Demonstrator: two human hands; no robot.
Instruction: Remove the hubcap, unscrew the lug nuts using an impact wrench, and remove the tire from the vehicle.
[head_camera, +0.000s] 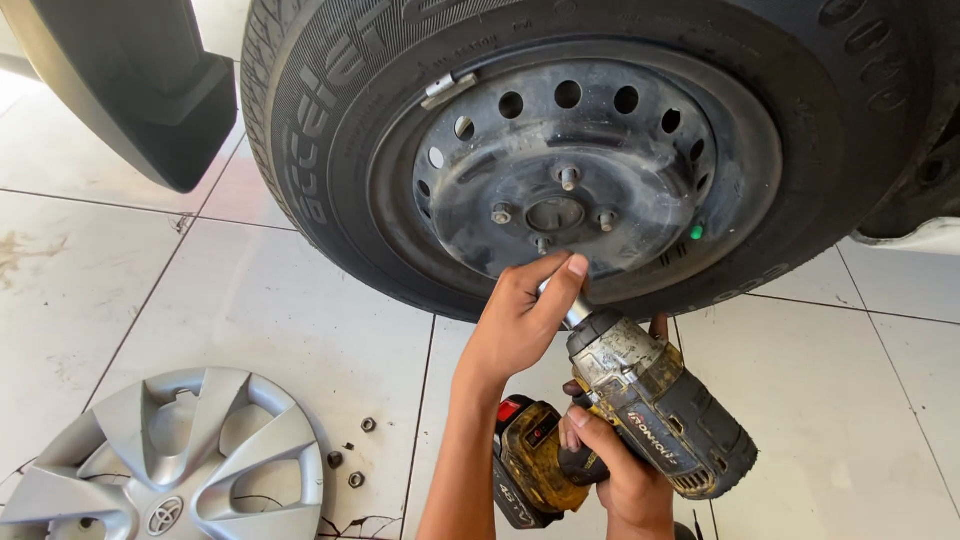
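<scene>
A worn black and yellow impact wrench (640, 400) is held below a car wheel. My right hand (620, 470) grips its handle. My left hand (525, 315) pinches the metal socket (572, 308) at the wrench's nose, thumb and fingers closed around it. Just above is the black steel rim (600, 160) inside its tyre (320, 150), with bare studs (568, 178) showing around the hub hole. The socket tip sits just under the rim's lower edge, apart from the studs.
A silver plastic hubcap (170, 460) lies face up on the white tiled floor at bottom left. Several loose lug nuts (350, 462) lie next to it. A black mud flap (160, 100) hangs at top left.
</scene>
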